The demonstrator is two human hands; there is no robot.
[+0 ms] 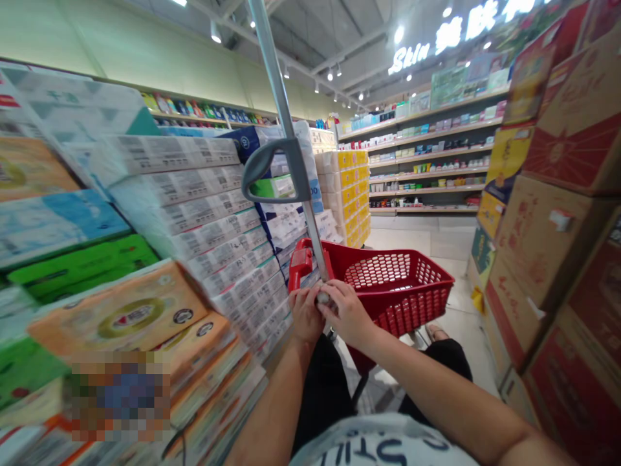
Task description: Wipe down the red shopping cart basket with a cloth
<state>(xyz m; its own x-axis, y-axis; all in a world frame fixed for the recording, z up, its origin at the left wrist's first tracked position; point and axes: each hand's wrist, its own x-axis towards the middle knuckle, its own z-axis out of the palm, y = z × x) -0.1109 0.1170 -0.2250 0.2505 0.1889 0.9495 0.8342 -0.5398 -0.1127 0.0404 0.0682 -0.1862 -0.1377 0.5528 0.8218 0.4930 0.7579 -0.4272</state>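
Observation:
A red plastic shopping basket (427, 288) stands on the floor in front of me, with nothing visible inside it. A grey telescopic pull handle (284, 123) rises from its near rim toward the ceiling. My left hand (305, 315) and my right hand (348, 312) meet at the foot of that handle, both with fingers curled around a small grey part where the handle joins the basket. My legs in dark trousers show below the basket.
Tall stacks of wrapped tissue packs (194, 213) crowd the left side. Brown and red cartons (557, 213) are piled on the right. A tiled aisle (436, 243) runs ahead to shelves of bottles (427, 168) and a yellow box stack (352, 194).

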